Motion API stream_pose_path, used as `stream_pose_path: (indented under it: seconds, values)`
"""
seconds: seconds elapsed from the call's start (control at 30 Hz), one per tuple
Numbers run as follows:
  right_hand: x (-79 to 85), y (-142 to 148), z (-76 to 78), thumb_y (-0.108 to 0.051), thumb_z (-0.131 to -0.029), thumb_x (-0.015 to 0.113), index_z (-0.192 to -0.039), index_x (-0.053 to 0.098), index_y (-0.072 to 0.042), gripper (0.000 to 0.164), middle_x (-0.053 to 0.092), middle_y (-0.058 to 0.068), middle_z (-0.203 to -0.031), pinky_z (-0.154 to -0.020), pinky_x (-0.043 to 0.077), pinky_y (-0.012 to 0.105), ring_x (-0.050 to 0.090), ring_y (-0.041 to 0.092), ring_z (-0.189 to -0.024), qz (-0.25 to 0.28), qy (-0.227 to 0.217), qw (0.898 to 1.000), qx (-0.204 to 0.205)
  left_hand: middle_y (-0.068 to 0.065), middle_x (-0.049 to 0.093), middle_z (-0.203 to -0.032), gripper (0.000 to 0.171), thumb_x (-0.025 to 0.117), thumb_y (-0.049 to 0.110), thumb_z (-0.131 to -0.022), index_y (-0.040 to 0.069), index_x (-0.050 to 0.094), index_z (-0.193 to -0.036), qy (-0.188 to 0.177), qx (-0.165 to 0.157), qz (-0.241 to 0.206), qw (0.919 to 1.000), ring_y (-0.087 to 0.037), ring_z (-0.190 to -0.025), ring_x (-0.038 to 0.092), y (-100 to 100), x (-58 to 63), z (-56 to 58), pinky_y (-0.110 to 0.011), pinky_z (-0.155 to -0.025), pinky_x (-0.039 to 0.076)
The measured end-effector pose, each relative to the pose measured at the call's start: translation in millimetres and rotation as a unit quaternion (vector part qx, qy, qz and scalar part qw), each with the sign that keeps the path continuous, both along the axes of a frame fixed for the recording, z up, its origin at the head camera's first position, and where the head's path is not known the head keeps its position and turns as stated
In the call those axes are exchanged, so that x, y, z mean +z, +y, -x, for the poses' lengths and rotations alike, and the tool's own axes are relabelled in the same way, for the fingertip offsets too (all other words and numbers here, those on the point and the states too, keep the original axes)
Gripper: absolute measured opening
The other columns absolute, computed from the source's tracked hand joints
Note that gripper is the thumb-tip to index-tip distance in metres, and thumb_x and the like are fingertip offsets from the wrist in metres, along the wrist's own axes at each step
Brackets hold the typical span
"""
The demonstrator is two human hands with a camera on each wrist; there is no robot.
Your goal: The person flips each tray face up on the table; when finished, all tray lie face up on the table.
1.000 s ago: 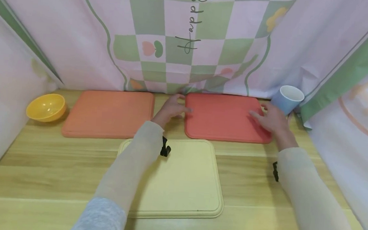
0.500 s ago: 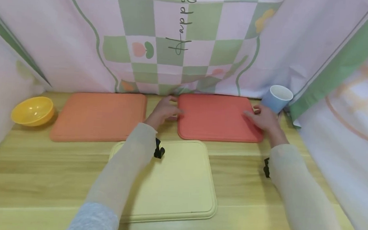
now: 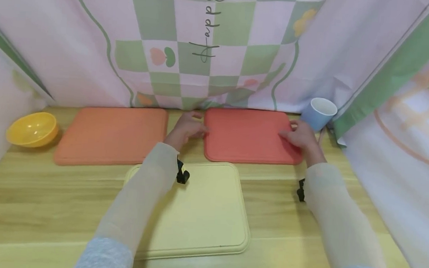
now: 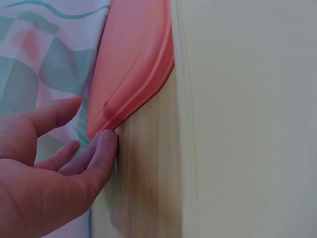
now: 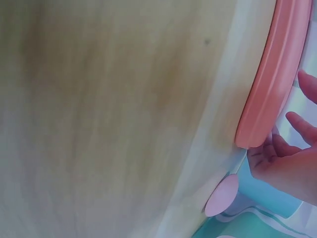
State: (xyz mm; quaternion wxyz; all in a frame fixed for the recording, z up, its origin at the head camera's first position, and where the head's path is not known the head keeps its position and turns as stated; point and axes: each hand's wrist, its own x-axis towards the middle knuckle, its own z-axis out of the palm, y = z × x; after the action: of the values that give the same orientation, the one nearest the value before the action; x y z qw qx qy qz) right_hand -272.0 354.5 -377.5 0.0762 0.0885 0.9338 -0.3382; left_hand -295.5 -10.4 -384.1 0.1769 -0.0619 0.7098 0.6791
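A red cutting board (image 3: pixel 249 136) lies at the back of the wooden table, a hand at each short side. My left hand (image 3: pixel 186 128) is at its left edge; in the left wrist view the fingertips (image 4: pixel 106 141) meet the board's corner while the thumb stands apart above. At the right edge is my right hand (image 3: pixel 301 138), its lower fingers (image 5: pixel 262 153) against the board's end in the right wrist view. Its thumb and index finger are spread apart. Under my left forearm lies a cream cutting board (image 3: pixel 202 208).
An orange cutting board (image 3: pixel 113 135) lies at the back left, beside a yellow bowl (image 3: pixel 33 129). Behind my right hand stands a blue cup (image 3: pixel 318 114), near a small pink oval piece (image 5: pixel 222 195). A patterned curtain (image 3: pixel 191 45) hangs along the table's back.
The head view has shifted, so everything sits further left in it. Both hands stay at the red board's ends, with the right hand's fingers slightly closer in to its edge.
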Motion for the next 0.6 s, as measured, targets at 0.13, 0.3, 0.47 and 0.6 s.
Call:
stream_pose_path:
  seconds: [0.13,0.3,0.47,0.6]
  values:
    - [-0.6,-4,3.4,-0.030,-0.099,0.064,-0.154,0.028,0.007,0.076,0.039,0.035,-0.147,-0.113,0.033,0.056,0.039,0.048,-0.135,0.017,-0.001,1.000,-0.014,-0.023,0.055,-0.134,0.066,0.073,-0.011,-0.083,-0.004,0.048,-0.143,0.004,0.007,0.015,0.9999,-0.020,-0.085,0.063,-3,0.9,-0.7,-0.035,-0.094,0.054]
    - [-1.4,-6,5.4,-0.026,-0.100,0.063,-0.156,0.024,0.007,0.076,0.035,0.035,-0.150,-0.115,0.032,0.054,0.036,0.046,-0.137,0.044,-0.016,0.998,-0.036,-0.025,0.052,-0.141,0.063,0.068,-0.013,-0.087,-0.009,0.044,-0.145,-0.015,0.013,-0.015,0.9997,-0.032,-0.107,0.063,-5,0.5,-1.4,-0.037,-0.100,0.051]
    - [-2.4,-1,5.3,-0.029,-0.101,0.060,-0.155,0.024,0.009,0.075,0.031,0.034,-0.153,-0.114,0.033,0.051,0.036,0.043,-0.137,0.067,-0.029,0.995,-0.061,-0.022,0.049,-0.144,0.061,0.067,-0.012,-0.089,-0.009,0.044,-0.145,-0.020,0.012,-0.011,0.9997,-0.028,-0.102,0.063,-4,-0.9,0.1,-0.036,-0.101,0.051]
    - [-5.9,7,7.9,-0.034,-0.100,0.060,-0.152,0.033,0.009,0.073,0.028,0.032,-0.156,-0.113,0.037,0.046,0.035,0.042,-0.139,0.061,-0.019,0.995,-0.075,-0.015,0.056,-0.123,0.040,0.069,-0.009,-0.089,-0.009,0.055,-0.126,-0.011,-0.003,0.005,0.9999,-0.015,-0.081,0.058,-2,-2.5,2.6,-0.034,-0.095,0.052]
